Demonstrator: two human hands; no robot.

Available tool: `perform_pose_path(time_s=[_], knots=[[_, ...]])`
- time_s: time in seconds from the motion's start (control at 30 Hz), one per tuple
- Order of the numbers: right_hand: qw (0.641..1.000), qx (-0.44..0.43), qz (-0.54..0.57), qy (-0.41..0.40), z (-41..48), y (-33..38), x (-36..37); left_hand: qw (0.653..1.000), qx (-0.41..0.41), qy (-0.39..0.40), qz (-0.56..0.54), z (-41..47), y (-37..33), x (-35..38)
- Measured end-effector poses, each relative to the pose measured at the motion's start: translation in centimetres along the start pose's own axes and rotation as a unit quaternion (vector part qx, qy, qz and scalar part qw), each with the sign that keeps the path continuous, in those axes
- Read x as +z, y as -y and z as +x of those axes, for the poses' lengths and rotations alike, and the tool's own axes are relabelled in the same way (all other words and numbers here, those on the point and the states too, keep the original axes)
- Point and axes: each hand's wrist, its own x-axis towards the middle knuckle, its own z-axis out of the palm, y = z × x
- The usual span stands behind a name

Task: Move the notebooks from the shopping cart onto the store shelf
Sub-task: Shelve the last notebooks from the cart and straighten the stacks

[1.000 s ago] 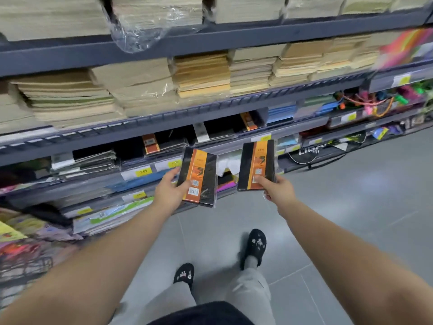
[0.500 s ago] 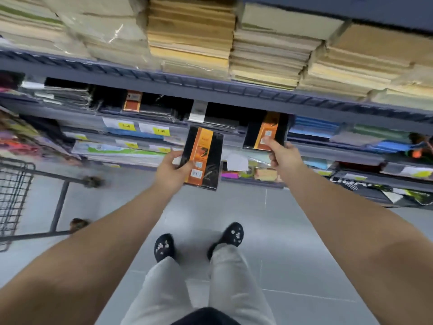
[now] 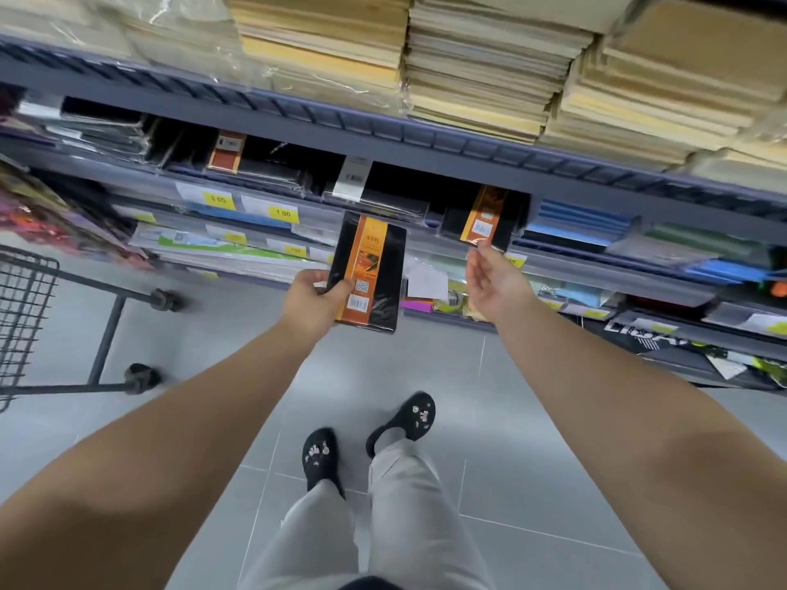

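Note:
My left hand [image 3: 313, 298] grips a black notebook with an orange band [image 3: 368, 272] by its lower left corner, holding it upright in front of the shelf. A second black and orange notebook [image 3: 485, 219] rests on the grey store shelf [image 3: 426, 142], leaning among other black notebooks. My right hand [image 3: 496, 278] hovers just below it with fingers spread and the fingertips at its bottom edge, holding nothing. The black wire shopping cart [image 3: 25, 308] stands at the far left; its inside is out of view.
Stacks of tan paper pads [image 3: 481, 70] fill the shelf above. Yellow price tags [image 3: 283, 213] line the shelf rail. Lower shelves hold blue, green and colourful stationery [image 3: 579, 221]. My legs and black shoes [image 3: 323, 453] stand on grey floor tiles.
My right hand set its notebook on the shelf and let go, drawing back slightly with fingers apart. The left hand still holds its notebook, and my view moved closer to the shelf.

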Motion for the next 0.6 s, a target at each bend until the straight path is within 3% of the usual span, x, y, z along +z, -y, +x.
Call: perform_pose_path(time_s=[0.33,0.47,0.6], knots=[[0.998,-0.031,0.007,-0.059,0.8,1.5,1.5,0.999,-0.02,0.031,-0.032,-0.7,0.2,1.1],[0.985,-0.029,-0.169,-0.005,-0.2,-0.9,-0.1,0.998,-0.024,0.056,-0.035,-1.7,0.6,1.6],[0.922,-0.027,-0.376,0.087,-2.7,-3.4,-2.3,0.994,-0.011,0.1,-0.03,-3.3,0.6,2.8]])
